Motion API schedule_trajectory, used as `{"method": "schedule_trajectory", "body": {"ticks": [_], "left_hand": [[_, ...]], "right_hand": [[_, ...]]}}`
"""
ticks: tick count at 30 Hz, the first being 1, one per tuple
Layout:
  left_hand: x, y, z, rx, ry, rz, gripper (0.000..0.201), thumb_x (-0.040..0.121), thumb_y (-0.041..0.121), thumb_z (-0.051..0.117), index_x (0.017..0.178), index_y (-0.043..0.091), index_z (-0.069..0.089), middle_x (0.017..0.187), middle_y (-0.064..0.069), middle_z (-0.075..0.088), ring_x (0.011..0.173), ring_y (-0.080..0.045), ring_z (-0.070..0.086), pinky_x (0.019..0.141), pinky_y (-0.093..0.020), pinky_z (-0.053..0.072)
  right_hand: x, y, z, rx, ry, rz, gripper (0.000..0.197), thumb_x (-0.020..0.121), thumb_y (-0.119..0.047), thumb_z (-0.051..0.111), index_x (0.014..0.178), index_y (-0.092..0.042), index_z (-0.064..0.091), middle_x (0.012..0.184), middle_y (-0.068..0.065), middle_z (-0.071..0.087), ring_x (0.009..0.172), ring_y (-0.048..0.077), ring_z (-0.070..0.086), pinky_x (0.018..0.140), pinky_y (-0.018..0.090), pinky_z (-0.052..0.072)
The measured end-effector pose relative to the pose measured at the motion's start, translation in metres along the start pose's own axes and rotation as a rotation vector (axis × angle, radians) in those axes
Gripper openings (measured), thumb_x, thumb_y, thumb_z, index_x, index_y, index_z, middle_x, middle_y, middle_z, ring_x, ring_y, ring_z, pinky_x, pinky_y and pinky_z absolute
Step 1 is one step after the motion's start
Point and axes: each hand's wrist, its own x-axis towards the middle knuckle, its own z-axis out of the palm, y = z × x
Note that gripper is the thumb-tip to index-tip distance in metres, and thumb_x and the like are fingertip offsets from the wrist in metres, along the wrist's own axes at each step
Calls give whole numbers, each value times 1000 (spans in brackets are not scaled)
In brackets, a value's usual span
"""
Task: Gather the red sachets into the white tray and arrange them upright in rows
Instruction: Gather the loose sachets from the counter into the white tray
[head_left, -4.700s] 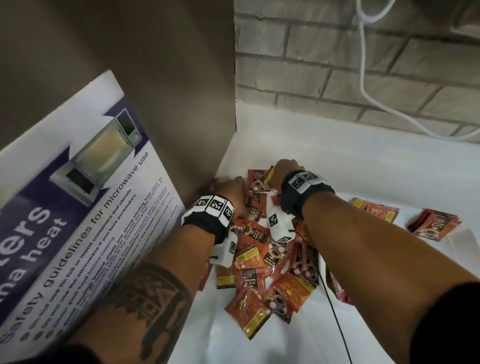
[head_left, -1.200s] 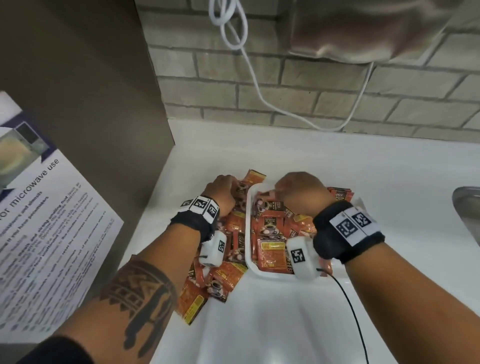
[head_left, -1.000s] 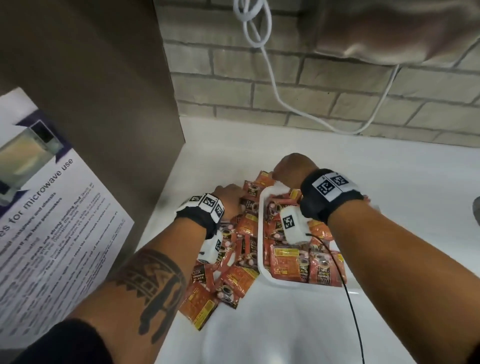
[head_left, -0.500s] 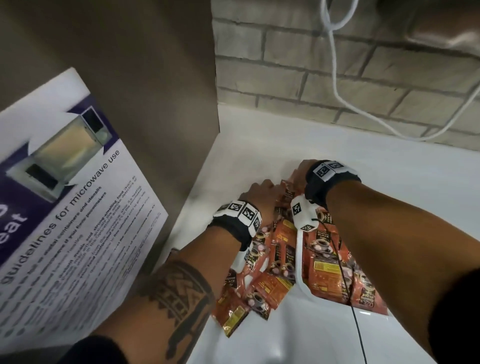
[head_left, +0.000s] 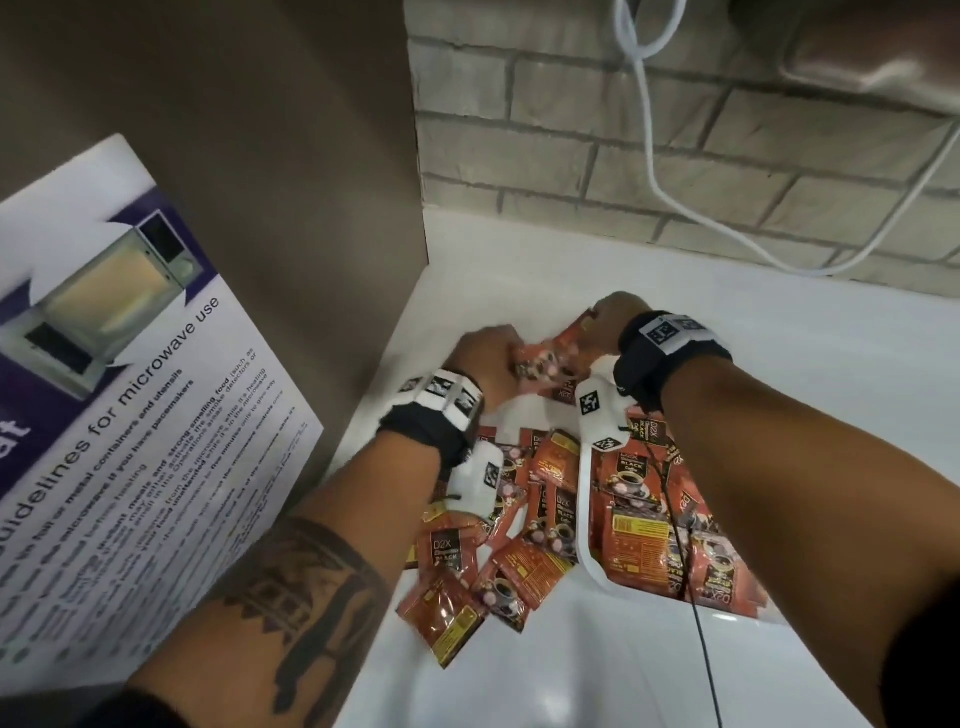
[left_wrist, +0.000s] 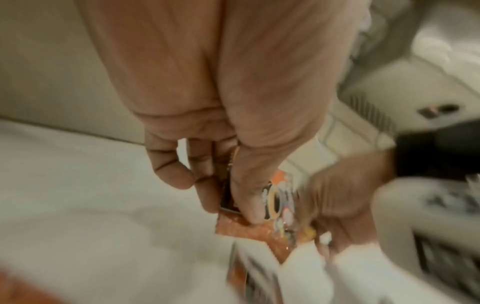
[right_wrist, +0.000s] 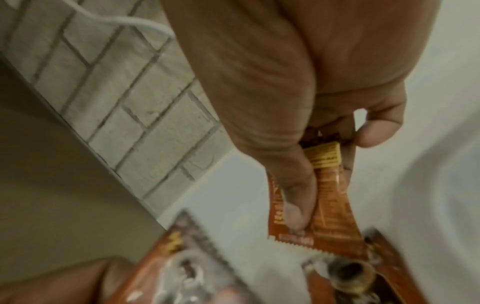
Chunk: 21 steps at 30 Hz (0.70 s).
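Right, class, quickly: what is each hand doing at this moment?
Left hand: closed, pinching red sachets.
Right hand: closed, pinching other red sachets.

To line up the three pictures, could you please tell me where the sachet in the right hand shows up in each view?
Head: the sachet pokes out left of the right hand, at the tray's far end.
Left wrist: cannot tell; the right hand is a blur at right, beside the left hand's own sachet.
Right wrist: centre, pinched between thumb and fingers.
Shared landmark: the brick wall.
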Motion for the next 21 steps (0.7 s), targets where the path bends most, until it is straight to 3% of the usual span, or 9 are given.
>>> {"method": "schedule_trajectory", "body": {"ticks": [2,4,5,7,9,12,15,16,21], "left_hand": [[-4,-12,-20,-49,-1,-98,37,79,16,80,109,22,60,109,3,64,95,-18,58,78,-28,44],[-10,-24,-31,26,-106,-166,47,76,7,81,115,22,60,116,2,64,101,-19,59,86,-31,50],[-14,-29,-32,88,-166,-190,51,75,5,81,118,21,60,116,2,63,102,-19,59,87,-31,50],[-21,-35,-27,184,-254,-229,61,73,6,84,126,19,56,121,-1,61,100,-19,57,82,-30,50],[-26,-39,-17,259,-308,-234,72,72,8,86,134,17,51,129,-4,58,103,-22,61,80,-32,53],[-29,-49,-3,351,-315,-193,82,71,12,88,141,18,45,136,-5,57,116,-25,59,91,-35,53],[-29,-50,2,355,-278,-147,76,70,16,89,136,17,50,130,-6,60,114,-25,60,91,-34,53],[-29,-50,3,361,-273,-140,75,70,17,90,135,16,51,131,-7,58,114,-25,59,93,-35,52],[-32,-49,3,376,-211,-133,74,67,26,91,130,12,53,130,-10,48,108,-30,61,94,-42,53]], "right_hand": [[-2,-5,-3,-38,-93,-14,28,81,-37,77,82,-13,63,82,3,65,74,20,61,63,27,43],[30,4,14,-164,-159,-12,34,62,-45,86,77,-22,65,81,-2,69,68,15,63,57,22,44],[66,17,35,-193,-187,-13,45,51,-52,87,81,-23,68,77,-4,68,66,14,65,57,23,49],[122,34,75,-228,-238,-107,74,36,-68,79,96,-24,69,74,-5,58,75,20,64,72,35,58],[78,12,61,-262,-325,-146,80,48,-63,79,112,-16,69,76,-1,52,83,25,62,80,34,59],[-24,-25,22,-336,-319,-166,30,82,-17,79,106,-1,69,88,8,64,77,18,63,50,11,50],[-51,-30,10,-354,-245,-131,48,92,-23,67,135,-6,56,126,10,60,120,25,58,79,23,44],[-50,-29,11,-338,-230,-128,50,93,-26,66,138,-8,55,129,8,58,127,25,53,85,28,43],[-34,-24,25,-417,-241,-97,56,79,-34,81,128,-14,63,118,7,63,113,22,60,90,34,50]]}}
